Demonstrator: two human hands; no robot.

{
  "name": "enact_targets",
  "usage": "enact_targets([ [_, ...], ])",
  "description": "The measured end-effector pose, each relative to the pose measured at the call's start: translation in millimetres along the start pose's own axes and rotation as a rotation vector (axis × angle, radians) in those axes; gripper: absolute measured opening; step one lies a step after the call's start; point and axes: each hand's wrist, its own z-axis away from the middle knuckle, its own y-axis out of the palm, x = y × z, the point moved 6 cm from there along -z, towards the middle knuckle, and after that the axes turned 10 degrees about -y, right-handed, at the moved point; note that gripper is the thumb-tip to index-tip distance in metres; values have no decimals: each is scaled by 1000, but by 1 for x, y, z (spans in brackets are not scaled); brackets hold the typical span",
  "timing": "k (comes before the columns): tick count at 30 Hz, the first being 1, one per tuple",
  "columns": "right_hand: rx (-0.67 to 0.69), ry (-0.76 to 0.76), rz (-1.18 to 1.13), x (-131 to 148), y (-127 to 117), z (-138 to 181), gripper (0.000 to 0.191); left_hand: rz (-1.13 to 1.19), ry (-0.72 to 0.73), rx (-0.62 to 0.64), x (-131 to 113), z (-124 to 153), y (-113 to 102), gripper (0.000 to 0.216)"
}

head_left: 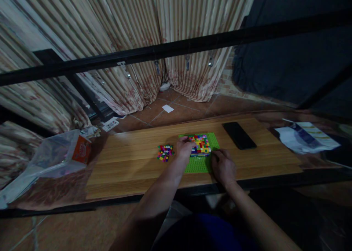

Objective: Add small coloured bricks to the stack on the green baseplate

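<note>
A block of small multicoloured toy bricks (202, 144) sits on a green studded baseplate (199, 166). My left hand (184, 145) is over the block's left side, its fingers drawn together at the bricks. Whatever may be between those fingertips is too small to make out. At the baseplate's right edge, near the block's front corner, my right hand (224, 165) is closed with curled fingers against the plate. A pile of loose coloured bricks (165, 152) lies on the wooden board just left of my left hand.
The wooden board (126, 166) carries a black phone (238, 135) right of the baseplate. Off its left end stands a clear plastic bin (59, 152) with an orange label. A white plastic package (308, 137) lies beyond the right end. A dark metal rail (176, 47) crosses behind, before striped curtains.
</note>
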Motion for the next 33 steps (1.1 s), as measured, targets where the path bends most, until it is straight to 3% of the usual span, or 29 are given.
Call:
enact_targets([
  [4,-5,-19,3,-1,1,0,31,-45,129,-51,-3,18,-13,50],
  [7,10,16,14,-4,2,1,32,-194,260,-42,-6,36,-34,40],
  [10,10,33,6,-5,3,2,33,-416,352,-37,-5,51,-68,26],
  [14,7,22,-13,-3,1,2,32,-599,448,-169,-3,61,-122,28],
  [17,3,23,-16,-2,0,2,32,-726,508,-215,-2,64,-142,26],
  [29,1,36,3,-3,-1,1,31,-1024,729,-347,-1,63,-130,21],
  [33,-1,42,1,-3,-1,1,32,-1060,782,-327,-1,59,-126,20],
])
